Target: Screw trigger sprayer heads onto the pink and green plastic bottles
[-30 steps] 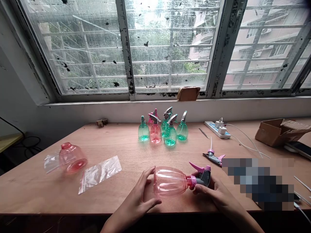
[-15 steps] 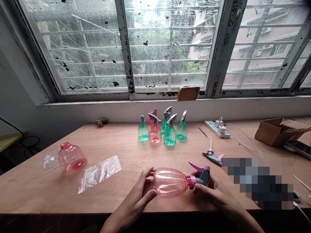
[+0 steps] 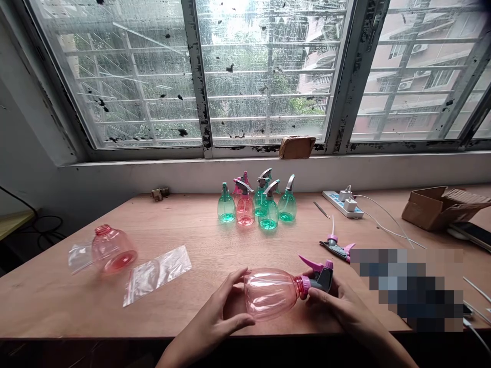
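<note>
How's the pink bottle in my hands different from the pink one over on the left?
The held pink bottle lies on its side; the left pink bottle stands upright. The held one carries a spray head; the left one's neck is bare. Both are clear pink plastic.

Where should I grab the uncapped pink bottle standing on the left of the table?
Probably the narrow open neck, from above: the uncapped pink bottle stands upright, body wide and rounded, neck slim enough to pinch. Clear bags lie beside it; coming down avoids them. Left hand and right hand hold the spray bottle.
</note>
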Motion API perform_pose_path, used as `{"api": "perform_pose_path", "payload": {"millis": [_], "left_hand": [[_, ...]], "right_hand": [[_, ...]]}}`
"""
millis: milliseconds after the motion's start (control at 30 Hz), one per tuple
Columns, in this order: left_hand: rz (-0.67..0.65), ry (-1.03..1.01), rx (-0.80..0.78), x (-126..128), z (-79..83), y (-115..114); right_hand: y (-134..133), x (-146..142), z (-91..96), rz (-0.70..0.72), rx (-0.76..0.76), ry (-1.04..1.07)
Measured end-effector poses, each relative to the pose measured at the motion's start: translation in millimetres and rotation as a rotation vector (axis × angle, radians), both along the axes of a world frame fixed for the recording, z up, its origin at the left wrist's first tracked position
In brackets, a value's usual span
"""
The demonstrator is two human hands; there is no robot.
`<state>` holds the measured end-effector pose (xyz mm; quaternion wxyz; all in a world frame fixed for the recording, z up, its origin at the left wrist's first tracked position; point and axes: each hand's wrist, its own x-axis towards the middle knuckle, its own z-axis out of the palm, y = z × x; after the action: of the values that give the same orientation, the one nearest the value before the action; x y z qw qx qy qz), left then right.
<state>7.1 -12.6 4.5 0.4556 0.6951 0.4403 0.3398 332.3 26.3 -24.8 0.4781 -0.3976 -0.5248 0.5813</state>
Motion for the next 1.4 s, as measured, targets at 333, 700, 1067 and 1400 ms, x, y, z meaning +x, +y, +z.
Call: {"api": "perform_pose_path", "payload": {"millis": [333, 700, 1067, 1400], "left_hand": [[-0.017, 0.049, 0.101, 2.2, 1.6, -1.4], [0.018, 0.050, 0.062, 4.0, 5.3, -2.4], [0.015, 0.089, 0.079, 6.6, 6.0, -3.1], [0.033, 0.081, 0.026, 2.9, 4.6, -3.4]], "right_hand": [[0.6, 2.2, 1.3, 0.040, -0.016, 0.015], [-0.5, 3.1, 2.6, 0.071, -0.011, -0.014], [-0.5, 1.7, 0.7, 0.044, -0.009, -0.023], [-0.7, 1.5, 5.2, 0.058, 0.007, -0.053]]}}
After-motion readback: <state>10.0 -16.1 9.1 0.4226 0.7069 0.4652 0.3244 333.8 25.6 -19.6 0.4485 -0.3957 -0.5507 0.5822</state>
